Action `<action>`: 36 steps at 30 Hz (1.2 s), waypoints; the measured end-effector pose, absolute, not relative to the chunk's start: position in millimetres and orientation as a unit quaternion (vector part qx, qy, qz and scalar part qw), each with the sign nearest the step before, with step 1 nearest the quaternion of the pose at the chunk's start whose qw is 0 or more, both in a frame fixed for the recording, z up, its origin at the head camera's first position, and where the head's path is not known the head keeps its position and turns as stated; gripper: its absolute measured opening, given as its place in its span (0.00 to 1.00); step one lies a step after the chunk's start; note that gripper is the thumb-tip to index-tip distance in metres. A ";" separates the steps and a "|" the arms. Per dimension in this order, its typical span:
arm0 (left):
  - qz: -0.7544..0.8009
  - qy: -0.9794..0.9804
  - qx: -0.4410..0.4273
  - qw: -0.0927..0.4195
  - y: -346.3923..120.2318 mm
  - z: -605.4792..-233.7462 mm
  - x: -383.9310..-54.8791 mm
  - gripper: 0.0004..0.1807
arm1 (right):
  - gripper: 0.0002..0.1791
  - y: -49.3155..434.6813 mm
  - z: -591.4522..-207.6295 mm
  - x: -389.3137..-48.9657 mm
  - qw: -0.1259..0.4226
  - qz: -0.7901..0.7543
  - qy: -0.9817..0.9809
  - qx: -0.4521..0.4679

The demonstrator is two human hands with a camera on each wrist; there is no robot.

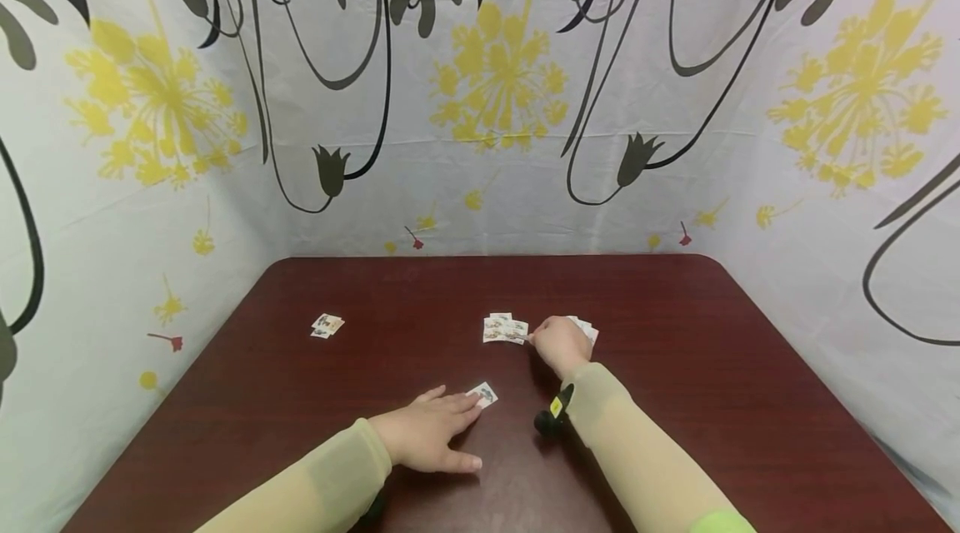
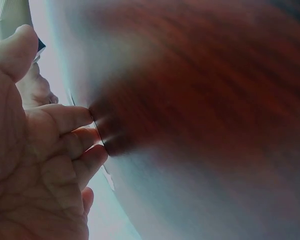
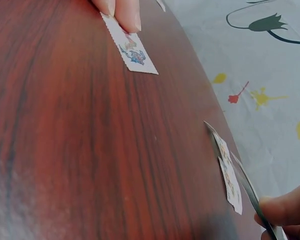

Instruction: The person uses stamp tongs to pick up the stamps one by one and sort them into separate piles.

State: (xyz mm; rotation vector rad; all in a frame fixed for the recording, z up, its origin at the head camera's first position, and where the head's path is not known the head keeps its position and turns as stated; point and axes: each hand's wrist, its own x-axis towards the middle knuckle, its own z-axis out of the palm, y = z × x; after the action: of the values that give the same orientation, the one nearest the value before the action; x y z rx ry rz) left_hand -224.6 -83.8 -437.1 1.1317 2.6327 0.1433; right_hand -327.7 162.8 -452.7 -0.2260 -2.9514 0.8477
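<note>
Fingers spread, my left hand [image 1: 431,431] lies on the table with its fingertips pressing a small white postage stamp [image 1: 486,395]. The right wrist view shows a bluish printed figure on that stamp [image 3: 137,56]. My right hand [image 1: 562,345], farther forward, pinches metal tweezers [image 3: 249,186], whose slender tips are apart beside some stamps [image 3: 230,175]. In the head view those tips reach the right edge of a cluster of overlapping stamps [image 1: 502,328]. The left wrist view has my left palm [image 2: 35,160] large, with the stamp seen edge-on under the fingertips.
Another small pile of stamps [image 1: 327,326] lies at the far left of the dark red table [image 1: 405,291]. More stamps [image 1: 587,328] show just behind my right hand, partly hidden by it. Patterned cloth [image 1: 480,200] hangs around the table's back and sides.
</note>
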 end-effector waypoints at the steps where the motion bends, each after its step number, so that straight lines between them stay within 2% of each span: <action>1: 0.051 0.909 0.391 0.136 -83.8 -436.8 -224.5 0.44 | 0.08 162.9 -452.0 -327.3 0.031 0.271 -0.959 -0.073; 12: 0.049 0.909 0.391 0.137 -83.7 -437.0 -224.6 0.44 | 0.09 165.7 -444.3 -318.5 0.039 0.239 -0.968 -0.067; 22: 0.047 0.909 0.389 0.141 -83.2 -438.0 -224.9 0.44 | 0.07 171.1 -452.0 -294.0 0.058 0.269 -0.960 -0.047; 36: 0.051 0.910 0.387 0.142 -83.7 -437.9 -224.7 0.44 | 0.03 160.2 -466.8 -267.9 -0.002 0.329 -0.944 -0.015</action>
State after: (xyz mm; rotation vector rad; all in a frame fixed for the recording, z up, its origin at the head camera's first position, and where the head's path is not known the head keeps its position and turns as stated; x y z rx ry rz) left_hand -224.7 -83.7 -437.9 1.1185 2.6254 0.1483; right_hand -267.9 160.2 -466.8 -0.0472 -2.9703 1.0338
